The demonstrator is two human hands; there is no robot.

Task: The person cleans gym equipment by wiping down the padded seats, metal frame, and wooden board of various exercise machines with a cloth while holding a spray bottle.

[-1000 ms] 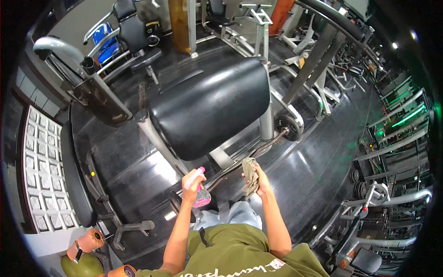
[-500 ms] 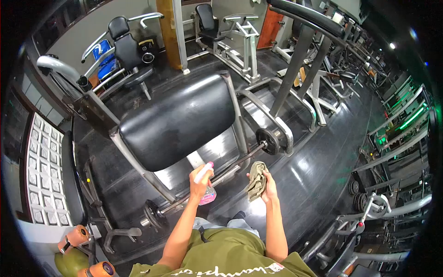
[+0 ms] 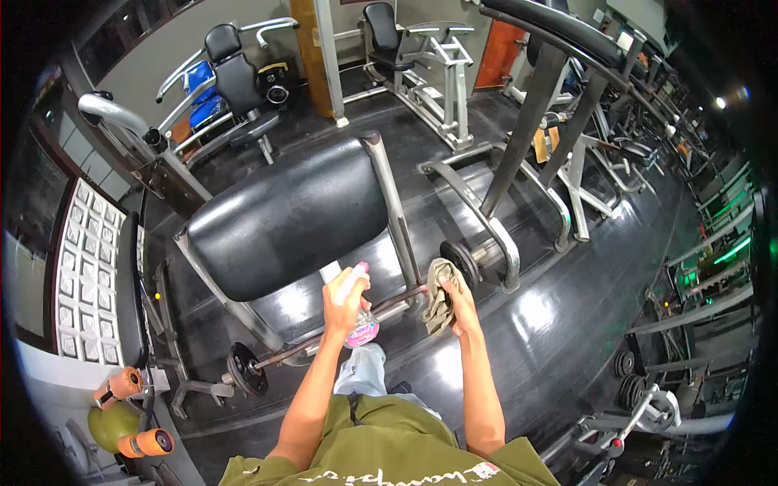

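Observation:
My left hand (image 3: 344, 301) is wrapped round a spray bottle (image 3: 364, 330) with a white and pink trigger head and a pink label. In my right hand (image 3: 462, 305) is a crumpled olive-beige cloth (image 3: 440, 298), its folds hanging beside the fingers. Just beyond both hands stands a wide black padded bench (image 3: 292, 215) on a grey metal frame. A barbell (image 3: 296, 350) lies along its near side, with a black plate (image 3: 245, 368) at the left and another plate (image 3: 460, 266) behind the cloth.
Weight machines with black seats (image 3: 241, 83) line the far wall. A tall metal frame (image 3: 527, 134) rises right of the bench. Racks with plates (image 3: 631, 392) stand on the right. Orange foam rollers (image 3: 146, 443) and a green ball (image 3: 112, 428) are at lower left.
The view has shifted forward, and the bench appears further left and nearer. My right hand has moved slightly left with the cloth, which now overlaps the barbell's right end. Both hands keep their hold.

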